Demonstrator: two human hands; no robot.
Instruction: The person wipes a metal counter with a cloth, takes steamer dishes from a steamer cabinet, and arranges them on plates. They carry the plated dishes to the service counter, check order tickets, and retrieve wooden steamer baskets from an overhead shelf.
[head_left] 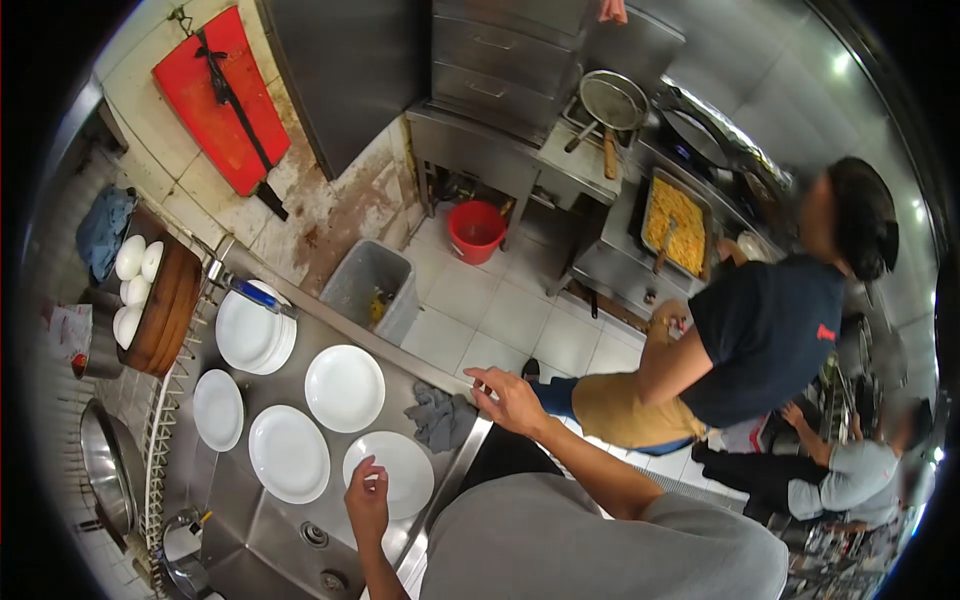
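We see four single white plates on the steel counter (260, 530) and one stack of plates (256, 335) at the upper left. Our left hand (367, 497) rests on the nearest plate (400, 472), low in the middle, fingers bent, gripping nothing. Our right hand (510, 398) hovers open over the counter's right edge, beside a grey cloth (440, 418). Past that edge is open tiled floor (500, 310).

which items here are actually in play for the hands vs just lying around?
In play: left hand on the nearest white plate; right hand at the counter edge, next to the grey cloth.

Lying about: plate stack, grey bin, red bucket, red cutting board.
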